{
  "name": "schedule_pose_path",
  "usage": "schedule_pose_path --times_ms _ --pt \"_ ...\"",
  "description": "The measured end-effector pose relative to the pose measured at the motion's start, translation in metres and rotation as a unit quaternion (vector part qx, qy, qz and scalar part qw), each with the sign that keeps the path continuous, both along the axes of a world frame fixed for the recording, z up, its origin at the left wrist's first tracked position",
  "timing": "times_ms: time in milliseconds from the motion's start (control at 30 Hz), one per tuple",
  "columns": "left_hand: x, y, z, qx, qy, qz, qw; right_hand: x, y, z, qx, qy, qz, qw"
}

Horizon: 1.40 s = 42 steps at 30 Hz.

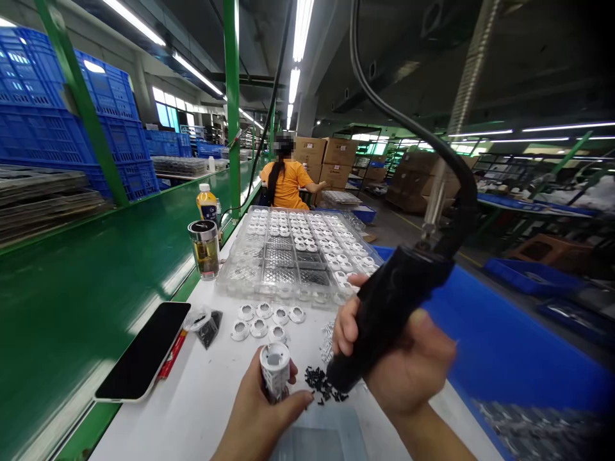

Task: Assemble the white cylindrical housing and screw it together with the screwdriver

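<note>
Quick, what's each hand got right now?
Left hand: closed around a white cylinder.
Right hand: closed around a black power tool.

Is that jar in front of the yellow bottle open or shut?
Shut: the jar stands upright with its dark-topped lid on.

White tabletop: a clear compartment tray (250, 288) at the far end, lidded jar (205, 251) to its left; seven white rings (258, 328) mid-table; black screws (321, 383) and pale screws (327, 346) right; phone (147, 352) left.
</note>
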State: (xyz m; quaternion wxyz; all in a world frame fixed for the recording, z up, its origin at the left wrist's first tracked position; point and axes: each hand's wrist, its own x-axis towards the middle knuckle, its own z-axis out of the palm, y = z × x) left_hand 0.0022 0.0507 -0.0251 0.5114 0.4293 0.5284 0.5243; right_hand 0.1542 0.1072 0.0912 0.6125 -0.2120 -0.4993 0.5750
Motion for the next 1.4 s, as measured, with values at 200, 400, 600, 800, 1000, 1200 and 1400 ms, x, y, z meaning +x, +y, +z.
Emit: schedule_pose_path --times_ms 200,400,600,800,1000,1200,1400 --pt "-0.006 -0.002 0.007 -0.028 -0.069 -0.016 0.997 -0.006 0.021 0.036 0.029 -0.074 -0.040 0.996" --pt "-0.007 -0.003 0.013 0.018 -0.038 -0.030 0.999 -0.011 0.025 0.059 0.070 -0.116 -0.040 0.990" --pt "0.000 -0.005 0.010 0.016 -0.127 0.007 0.992 -0.016 0.015 0.051 0.037 -0.052 0.015 0.998" --pt "0.000 -0.006 0.016 0.015 -0.088 -0.023 0.996 -0.025 0.004 0.031 0.015 0.027 0.020 0.999" --pt "0.000 -0.009 0.020 0.031 -0.056 -0.026 0.998 -0.028 0.000 0.022 0.000 0.025 0.019 0.999" --pt "0.000 -0.009 0.020 0.025 -0.055 -0.031 0.998 -0.030 -0.003 0.016 -0.009 0.024 0.031 0.999" --pt "0.000 -0.011 0.021 0.032 -0.033 -0.029 0.998 -0.030 -0.004 0.013 -0.012 0.020 0.046 0.999"
